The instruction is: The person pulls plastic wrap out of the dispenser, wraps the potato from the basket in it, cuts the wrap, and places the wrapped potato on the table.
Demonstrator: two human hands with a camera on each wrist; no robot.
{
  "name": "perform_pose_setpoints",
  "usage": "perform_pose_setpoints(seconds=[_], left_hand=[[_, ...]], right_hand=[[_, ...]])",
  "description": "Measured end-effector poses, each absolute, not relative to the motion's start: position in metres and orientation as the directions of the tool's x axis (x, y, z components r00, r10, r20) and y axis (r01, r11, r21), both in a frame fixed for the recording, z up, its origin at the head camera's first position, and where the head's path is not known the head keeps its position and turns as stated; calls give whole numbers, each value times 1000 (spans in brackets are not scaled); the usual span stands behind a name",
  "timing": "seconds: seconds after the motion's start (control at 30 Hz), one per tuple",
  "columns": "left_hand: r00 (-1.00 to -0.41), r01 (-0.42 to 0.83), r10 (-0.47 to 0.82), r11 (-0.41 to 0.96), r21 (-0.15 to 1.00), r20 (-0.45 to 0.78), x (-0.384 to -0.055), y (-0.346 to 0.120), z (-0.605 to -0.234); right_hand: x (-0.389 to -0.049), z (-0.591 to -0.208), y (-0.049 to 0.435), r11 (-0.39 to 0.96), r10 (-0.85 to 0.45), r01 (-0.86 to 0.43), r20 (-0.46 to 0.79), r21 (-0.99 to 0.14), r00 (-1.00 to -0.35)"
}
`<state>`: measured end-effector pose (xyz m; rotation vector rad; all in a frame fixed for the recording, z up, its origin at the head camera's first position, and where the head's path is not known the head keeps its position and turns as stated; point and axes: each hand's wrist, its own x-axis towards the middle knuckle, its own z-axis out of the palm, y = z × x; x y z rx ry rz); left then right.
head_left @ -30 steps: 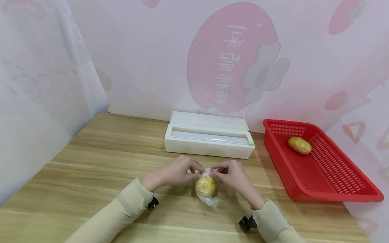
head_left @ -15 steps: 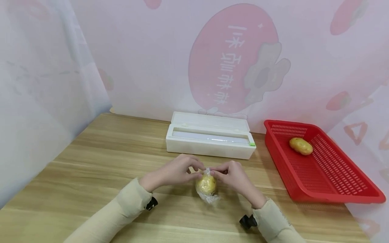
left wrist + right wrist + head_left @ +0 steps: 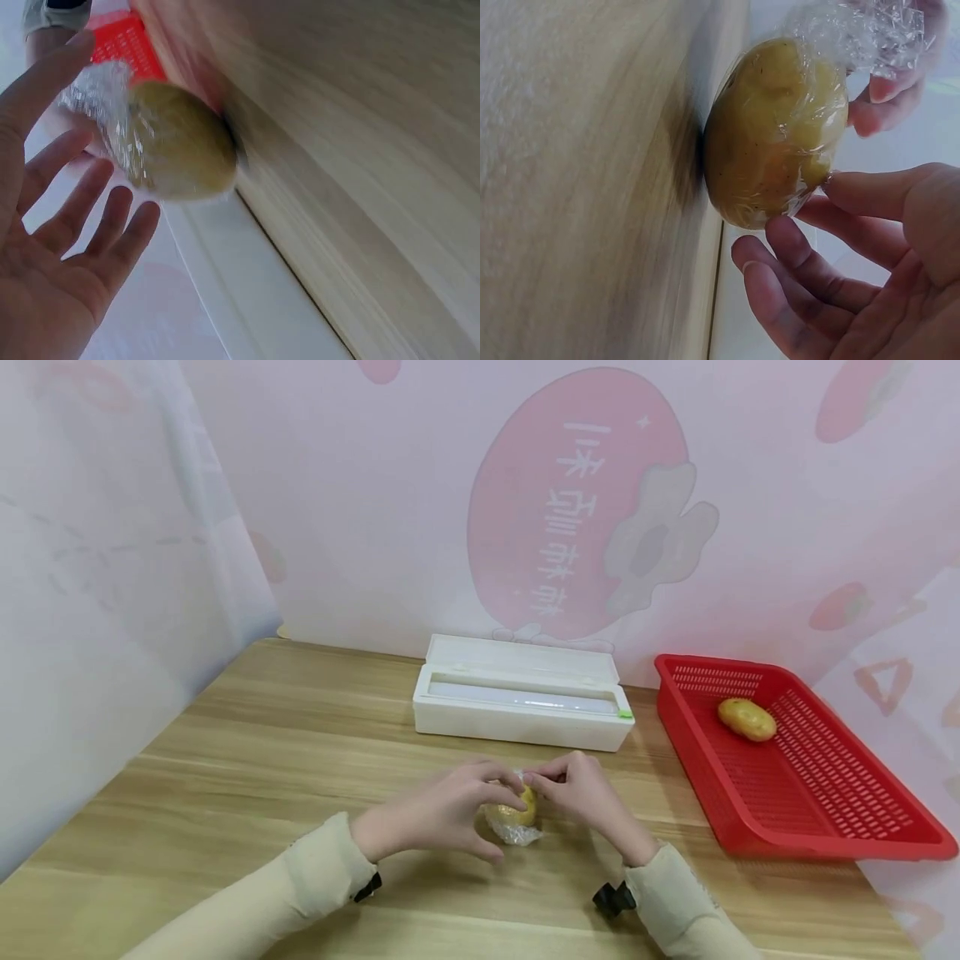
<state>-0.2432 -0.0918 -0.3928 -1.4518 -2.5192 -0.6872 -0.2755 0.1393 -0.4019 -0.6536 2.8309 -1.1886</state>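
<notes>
Yellow potato (image 3: 769, 142) in clear film (image 3: 855, 37) before a white box (image 3: 517, 724)

Near the middle of the wooden tabletop (image 3: 300, 735), the wrapped potato is flanked by both hands. Film at its far end is pinched by the right hand (image 3: 583, 795); the left hand (image 3: 453, 806) is held beside it, fingers spread and relaxed. Beyond, the box is set with its lid raised. To the right, a second potato (image 3: 747, 719) is contained in a red basket (image 3: 690, 760). In the head view, the wrapped potato is partly covered by the left fingers, and both sleeves (image 3: 255, 893) are cut off. The left wrist view is blurred; there, the right hand is largely hidden.
</notes>
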Motion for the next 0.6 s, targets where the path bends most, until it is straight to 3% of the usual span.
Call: perform_pose_setpoints(seconds=[0.23, 0.6], left_hand=[[-517, 849, 762, 397, 349, 391, -244, -80, -394], [-640, 742, 638, 369, 560, 428, -253, -79, -398]], right_hand=[[-277, -402, 140, 628, -389, -398, 173, -669, -905], [-277, -403, 138, 614, -453, -501, 248, -610, -856]])
